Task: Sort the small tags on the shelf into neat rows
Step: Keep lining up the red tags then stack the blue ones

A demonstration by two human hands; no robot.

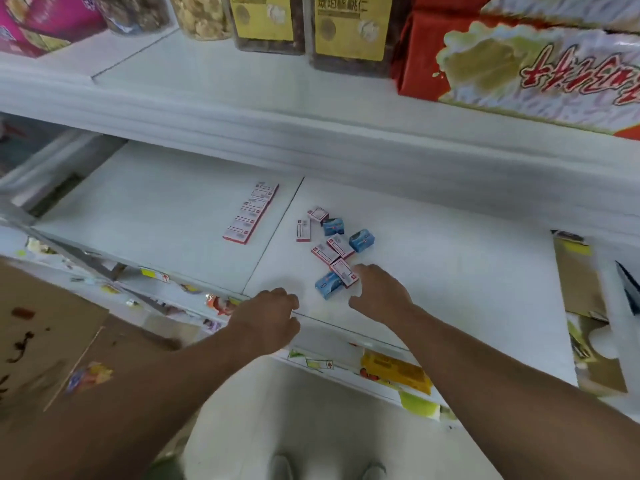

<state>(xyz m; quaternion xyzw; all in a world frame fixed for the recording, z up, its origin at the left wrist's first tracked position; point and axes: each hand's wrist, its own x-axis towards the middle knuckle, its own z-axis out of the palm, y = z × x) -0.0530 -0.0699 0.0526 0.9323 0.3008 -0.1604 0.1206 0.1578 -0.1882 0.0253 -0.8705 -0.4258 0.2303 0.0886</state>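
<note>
Tags [334, 249] piled beside the row [251, 213]; right hand [379, 291] reaching in, fingers curled, holding nothing visible; left hand [268, 315] idling loose, empty. Next, I'd say pinching one red tag.

shelf [433, 271]: white | row of tags [251, 213]: white, red-edged | loose tags [332, 251]: red-white, blue

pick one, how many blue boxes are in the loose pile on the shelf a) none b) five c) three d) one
c, three blue boxes show in the pile: one at the back, one to its right, and one at the front by the right hand; the rest are red and white.
</note>
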